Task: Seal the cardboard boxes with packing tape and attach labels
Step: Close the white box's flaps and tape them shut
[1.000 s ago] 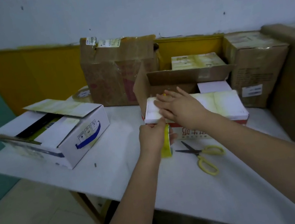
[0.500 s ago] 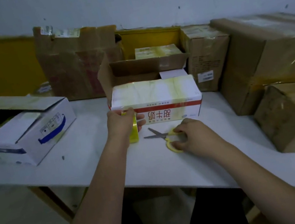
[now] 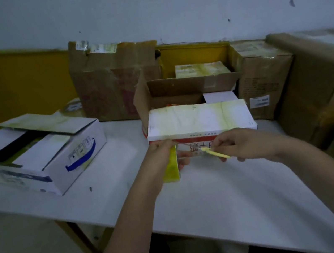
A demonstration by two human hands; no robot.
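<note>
- Head view, surroundings: open white box with blue handle print [image 3: 60,153] at desk [image 3: 229,200] left; brown cartons [image 3: 117,84] along the wall behind; spare tape roll [image 3: 71,107] beside them.
- White-topped red-striped box [image 3: 198,119], closed, desk centre, just behind both hands.
- Left hand [image 3: 161,151]: grip curled round yellow tape roll [image 3: 171,165].
- Right hand [image 3: 244,142]: grip clamped on yellow-handled scissors [image 3: 207,149], blades by the tape.
- Change: scissors lay on the desk half a second ago; now lifted.

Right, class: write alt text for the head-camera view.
A person's left hand holds a yellow tape roll against a white box while the right hand brings yellow-handled scissors to the tape. Other cardboard boxes stand around on the white table.
</note>
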